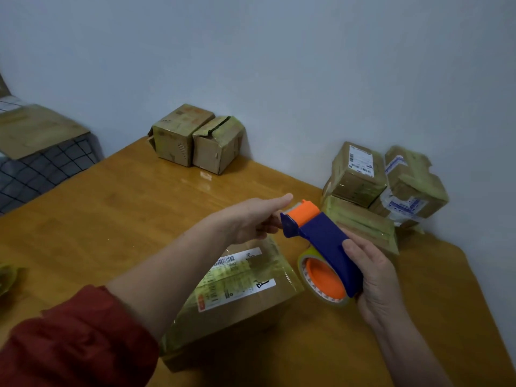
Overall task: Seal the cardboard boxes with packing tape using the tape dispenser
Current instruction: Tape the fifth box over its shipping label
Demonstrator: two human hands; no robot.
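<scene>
- The right hand (374,277) grips the blue-and-orange plastic tape dispenser (326,238) above the wooden table (125,205).
- The left hand (251,219) touches its nose; I cannot tell whether the fingers pinch tape.
- The brown cardboard box (245,291) below, already carrying old tape, likely awaits a fresh strip.

Blue tape dispenser (324,238) w/ orange roller & hub. Its tape roll (302,261): yellowish-clear, red/white print on core. Orange-brown wood-grain bench (125,208). The near box (251,303): brown card, yellow-green tape, white label (237,261) w/ black barcode. The far boxes (195,138) & right boxes (360,180): same brown/yellow-green. Red sleeve (78,339). Pale grey-blue wall (279,65). Far-left cloth (42,169): dark w/ white grid check.
</scene>
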